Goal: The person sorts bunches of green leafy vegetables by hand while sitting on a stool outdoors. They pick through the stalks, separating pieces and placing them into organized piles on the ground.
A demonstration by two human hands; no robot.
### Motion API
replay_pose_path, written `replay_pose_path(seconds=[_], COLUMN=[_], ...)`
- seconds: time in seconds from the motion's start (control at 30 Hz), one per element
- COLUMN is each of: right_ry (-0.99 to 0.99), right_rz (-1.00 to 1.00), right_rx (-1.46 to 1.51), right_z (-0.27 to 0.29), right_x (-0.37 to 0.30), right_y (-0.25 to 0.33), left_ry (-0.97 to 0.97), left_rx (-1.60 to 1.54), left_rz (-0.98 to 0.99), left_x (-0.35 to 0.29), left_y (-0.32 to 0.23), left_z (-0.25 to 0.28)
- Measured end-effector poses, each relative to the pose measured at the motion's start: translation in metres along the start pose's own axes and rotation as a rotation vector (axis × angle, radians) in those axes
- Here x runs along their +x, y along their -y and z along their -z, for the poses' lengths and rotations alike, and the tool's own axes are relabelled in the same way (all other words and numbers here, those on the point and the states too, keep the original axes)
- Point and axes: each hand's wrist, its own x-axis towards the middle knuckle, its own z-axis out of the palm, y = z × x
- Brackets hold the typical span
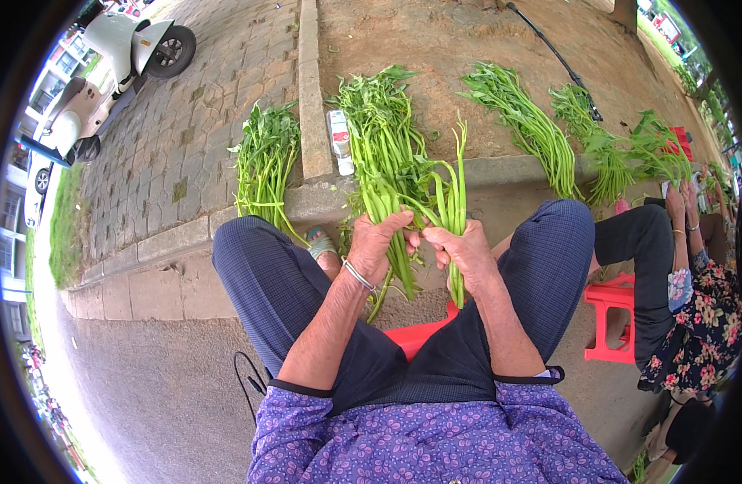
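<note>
My left hand (372, 248), with a bracelet at its wrist, is closed round a thick bunch of green leafy stems (380, 202) that look like water spinach. My right hand (466, 252) is closed on a smaller upright bunch of stems (454, 198). The two hands are close together between my knees, with fingertips nearly meeting. Just beyond them a large leafy heap (379, 109) of the same greens lies on the kerb and bare soil. A white package (339, 141) lies along its left side.
More greens lie in a bundle on the left (266, 153) and a bundle on the right (528, 121). A co-worker (677, 266) sits at right near a red plastic stool (611, 319), handling greens. A black pole (556, 60) lies on the soil. A white scooter (137, 48) stands upper left.
</note>
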Motion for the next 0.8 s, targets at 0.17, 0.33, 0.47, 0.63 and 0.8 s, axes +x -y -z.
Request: replay_pose_path(seconds=[0.17,0.33,0.47,0.63,0.8], right_ry=[0.000,0.014,0.019,0.061,0.062], right_rz=[0.006,0.028,0.058,0.087,0.074], right_rx=[0.000,-0.016,-0.054,-0.081,-0.049], right_z=[-0.0026,-0.0022,-0.0043,-0.0026,-0.0026], right_x=[-0.0018,-0.0010,-0.0034,-0.0029,-0.0026], right_y=[0.0034,0.0020,0.0070,0.0060,0.0064], left_ry=[0.013,0.018,0.050,0.087,0.103], left_rx=[-0.034,-0.022,0.015,0.018,-0.004], left_rz=[-0.006,0.008,0.022,0.060,0.082], left_x=[0.0008,0.0010,0.0011,0.0017,0.0016], left_y=[0.0026,0.0029,0.0020,0.0003,-0.0023], left_z=[0.0002,0.0004,0.0008,0.0023,0.0035])
